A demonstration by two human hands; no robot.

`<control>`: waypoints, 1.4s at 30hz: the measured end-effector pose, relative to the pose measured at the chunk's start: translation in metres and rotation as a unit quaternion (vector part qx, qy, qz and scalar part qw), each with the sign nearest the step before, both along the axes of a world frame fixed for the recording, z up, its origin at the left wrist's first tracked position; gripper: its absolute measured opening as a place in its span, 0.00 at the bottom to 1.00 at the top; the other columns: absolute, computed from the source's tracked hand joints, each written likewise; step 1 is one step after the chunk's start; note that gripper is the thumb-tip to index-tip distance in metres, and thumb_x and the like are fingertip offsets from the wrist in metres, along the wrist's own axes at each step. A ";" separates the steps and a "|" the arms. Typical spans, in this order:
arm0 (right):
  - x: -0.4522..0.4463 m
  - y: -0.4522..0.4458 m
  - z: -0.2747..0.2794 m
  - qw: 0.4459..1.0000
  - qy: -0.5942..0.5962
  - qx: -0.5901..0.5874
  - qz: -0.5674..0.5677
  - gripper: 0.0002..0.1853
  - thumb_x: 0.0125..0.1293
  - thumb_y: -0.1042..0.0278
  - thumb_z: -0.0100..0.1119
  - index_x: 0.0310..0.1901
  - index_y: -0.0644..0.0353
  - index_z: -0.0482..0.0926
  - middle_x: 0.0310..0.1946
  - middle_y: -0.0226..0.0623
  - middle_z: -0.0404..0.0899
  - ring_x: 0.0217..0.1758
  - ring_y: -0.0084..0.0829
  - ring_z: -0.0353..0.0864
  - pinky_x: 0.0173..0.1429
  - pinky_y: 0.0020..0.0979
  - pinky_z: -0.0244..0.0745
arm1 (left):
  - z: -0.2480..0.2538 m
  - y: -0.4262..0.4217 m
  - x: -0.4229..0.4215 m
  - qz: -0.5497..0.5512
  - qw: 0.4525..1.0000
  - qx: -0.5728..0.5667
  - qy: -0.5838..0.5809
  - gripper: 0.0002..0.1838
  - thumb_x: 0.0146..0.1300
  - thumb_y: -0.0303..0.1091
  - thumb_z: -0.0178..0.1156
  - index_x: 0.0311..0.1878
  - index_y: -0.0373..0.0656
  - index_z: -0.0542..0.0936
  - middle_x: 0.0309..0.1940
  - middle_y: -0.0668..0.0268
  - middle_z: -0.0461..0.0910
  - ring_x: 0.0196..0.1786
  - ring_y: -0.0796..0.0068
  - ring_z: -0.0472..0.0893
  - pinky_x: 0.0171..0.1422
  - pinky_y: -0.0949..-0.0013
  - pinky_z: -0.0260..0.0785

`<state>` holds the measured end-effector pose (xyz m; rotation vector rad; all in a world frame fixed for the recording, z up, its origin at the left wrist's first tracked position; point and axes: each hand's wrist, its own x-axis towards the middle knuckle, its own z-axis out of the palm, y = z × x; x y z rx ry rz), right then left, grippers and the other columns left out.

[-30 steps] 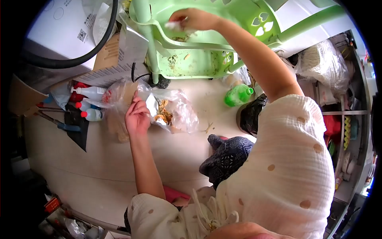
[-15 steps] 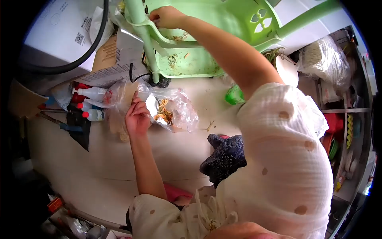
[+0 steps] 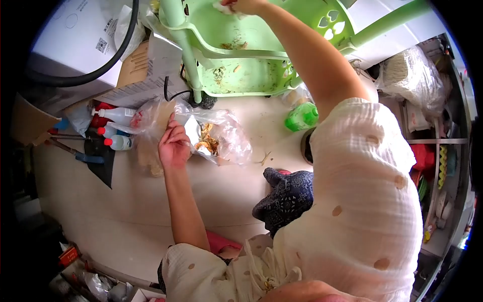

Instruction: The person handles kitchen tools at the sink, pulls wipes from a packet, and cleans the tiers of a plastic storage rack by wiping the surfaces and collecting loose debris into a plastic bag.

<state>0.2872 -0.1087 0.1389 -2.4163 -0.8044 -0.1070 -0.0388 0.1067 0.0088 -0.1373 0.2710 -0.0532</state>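
A light green plastic shelf rack (image 3: 236, 54) stands at the top of the view, with dry brown scraps (image 3: 234, 45) lying on its upper tier. Inside that tier my right hand (image 3: 247, 6) is closed on a white tissue (image 3: 227, 8), pressed towards the shelf surface; the frame's top edge cuts the hand off. On the floor below lies a clear plastic bag (image 3: 236, 143) holding withered yellow-brown scraps (image 3: 207, 141). My left hand (image 3: 174, 147) has its fingers bent at the bag's mouth, closed on its edge.
Several bottles (image 3: 119, 143) lie at the left beside a dustpan (image 3: 98, 158). A green bottle (image 3: 303, 117) is on the floor right of the bag. White boxes (image 3: 80, 45) and a black cable (image 3: 113, 68) are at upper left. Shelving (image 3: 436, 141) lines the right side.
My right hand has moved right and upward across the upper tier, and the white tissue in it now shows. The left hand stays at the bag. More of the green bottle is visible.
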 end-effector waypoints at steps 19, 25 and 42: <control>-0.040 0.040 0.009 0.989 0.089 0.084 0.077 0.12 0.46 0.73 0.53 0.35 0.61 0.79 0.26 0.40 0.79 0.30 0.29 0.77 0.37 0.29 0.71 | 0.002 0.001 0.001 -0.013 1.000 -0.012 0.008 0.17 0.60 0.21 0.40 0.52 0.29 0.65 0.29 0.65 0.67 0.24 0.82 0.63 0.23 0.85 0.63; -0.063 0.054 -0.008 0.958 0.189 0.030 0.213 0.12 0.52 0.73 0.54 0.40 0.60 0.76 0.29 0.27 0.77 0.35 0.19 0.73 0.43 0.21 0.67 | -0.001 -0.001 -0.002 -0.003 1.000 0.001 -0.012 0.18 0.59 0.21 0.40 0.53 0.29 0.63 0.29 0.66 0.66 0.25 0.82 0.63 0.25 0.85 0.64; -0.071 0.002 0.036 0.928 0.249 -0.095 0.261 0.12 0.50 0.79 0.47 0.37 0.62 0.74 0.28 0.29 0.75 0.34 0.19 0.70 0.41 0.21 0.67 | -0.003 0.005 0.001 -0.024 0.999 -0.040 0.002 0.16 0.60 0.22 0.39 0.50 0.31 0.67 0.29 0.66 0.68 0.23 0.82 0.63 0.24 0.82 0.63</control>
